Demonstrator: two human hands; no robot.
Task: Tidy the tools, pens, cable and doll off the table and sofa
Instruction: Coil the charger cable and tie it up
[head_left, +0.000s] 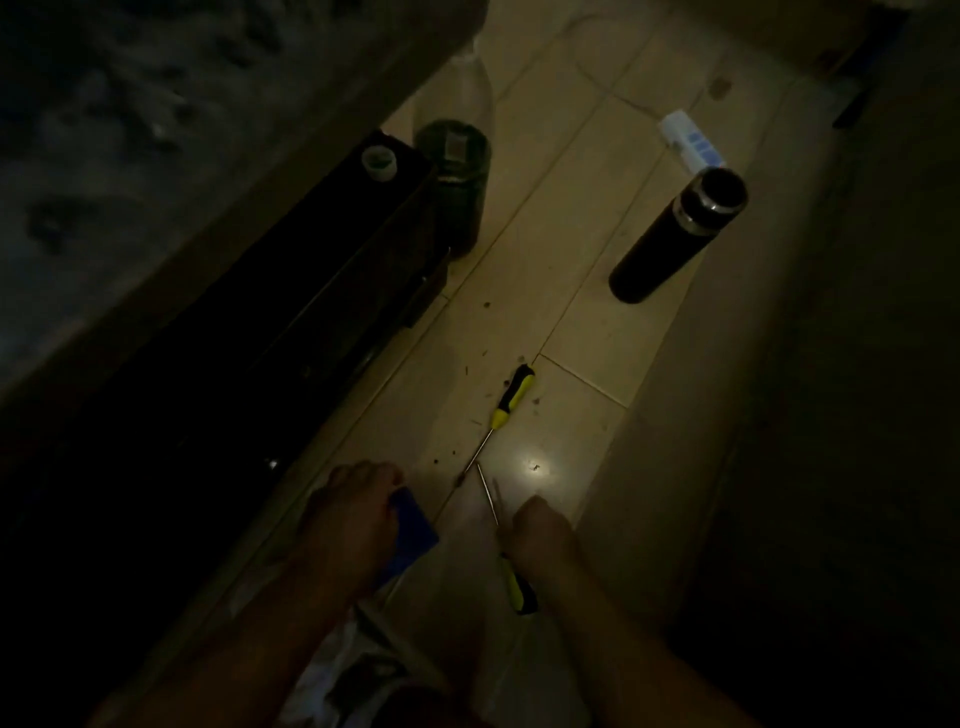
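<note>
Gripping a yellow-handled screwdriver (517, 590) in my right hand (540, 530) and a blue object (413, 525) in my left hand (353, 519), I judge tool-gathering underway; next comes the second screwdriver (511, 397), lying just ahead on the tiled surface (597, 322).

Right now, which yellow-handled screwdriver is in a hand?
The nearer screwdriver, gripped by the right hand with its handle showing below. The farther screwdriver lies loose on the tiles.

Single head-worn wide-angle view, steeply down onto the tiled floor (571, 322) (close, dimly lit).
</note>
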